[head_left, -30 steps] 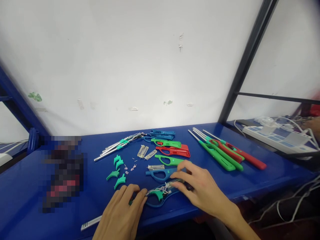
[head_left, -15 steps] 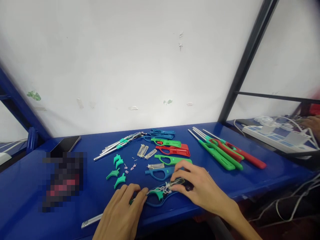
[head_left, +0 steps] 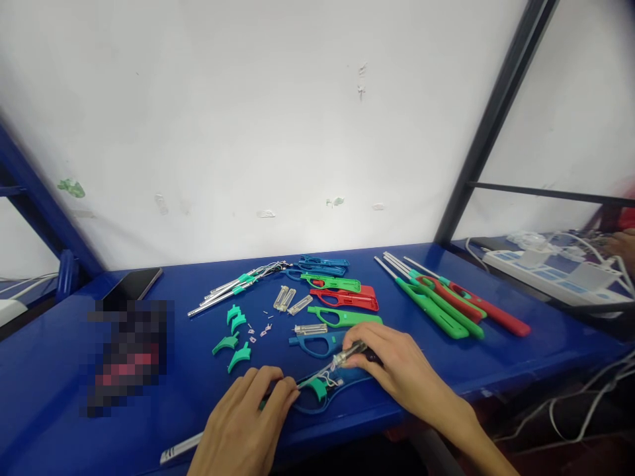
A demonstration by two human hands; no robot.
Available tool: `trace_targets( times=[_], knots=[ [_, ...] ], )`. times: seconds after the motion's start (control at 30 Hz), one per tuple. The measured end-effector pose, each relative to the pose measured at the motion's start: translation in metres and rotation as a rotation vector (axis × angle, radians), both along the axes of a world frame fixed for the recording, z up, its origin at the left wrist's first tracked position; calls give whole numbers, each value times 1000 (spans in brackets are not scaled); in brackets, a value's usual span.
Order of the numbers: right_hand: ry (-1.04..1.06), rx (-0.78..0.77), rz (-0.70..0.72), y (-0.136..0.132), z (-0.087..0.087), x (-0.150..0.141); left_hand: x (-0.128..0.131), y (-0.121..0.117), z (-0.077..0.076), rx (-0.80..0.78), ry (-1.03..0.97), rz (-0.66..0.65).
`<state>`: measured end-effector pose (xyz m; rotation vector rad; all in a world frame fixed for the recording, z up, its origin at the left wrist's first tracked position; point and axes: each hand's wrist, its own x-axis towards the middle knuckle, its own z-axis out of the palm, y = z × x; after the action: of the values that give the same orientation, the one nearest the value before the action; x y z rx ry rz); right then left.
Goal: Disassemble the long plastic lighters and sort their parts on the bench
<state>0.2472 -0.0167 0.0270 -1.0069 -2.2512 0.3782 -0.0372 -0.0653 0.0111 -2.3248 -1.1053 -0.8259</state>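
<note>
Near the front edge lies a blue lighter half-shell (head_left: 353,381) with a teal trigger (head_left: 319,389) and white wires (head_left: 328,379) in it. My left hand (head_left: 243,420) is closed over the lighter's front end, and a silver metal tube (head_left: 182,447) sticks out to its left. My right hand (head_left: 399,367) pinches a clear fuel tank (head_left: 350,353) between thumb and fingers, tilted above the shell. A thin white tube runs from the tank's tip towards my left fingers. A dark item under my right palm is mostly hidden.
Loose teal triggers (head_left: 240,357), clear tanks (head_left: 300,305), and red (head_left: 352,297), green (head_left: 342,317) and blue half-shells lie behind my hands. Metal tubes with wires (head_left: 233,291) are at the back. Lighters (head_left: 429,307) lie right; a phone (head_left: 131,287) and blurred item (head_left: 129,360) left.
My right hand has raised the fuel tank a little off the shell and tilted it, so more of the wires and thin tube show. My left hand stays almost in place.
</note>
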Motion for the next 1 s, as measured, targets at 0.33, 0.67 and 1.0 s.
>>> trace_targets(
  times=[0.33,0.67,1.0],
  knots=[
    [44,126,-150,4,-12,-1,0,1,-7,-55,33,7],
    [65,273,-219,5,-15,6,-18,-4,-14,-34,108,27],
    [66,47,75,-3,18,-31,0,-3,7,144,-123,98]
  ],
)
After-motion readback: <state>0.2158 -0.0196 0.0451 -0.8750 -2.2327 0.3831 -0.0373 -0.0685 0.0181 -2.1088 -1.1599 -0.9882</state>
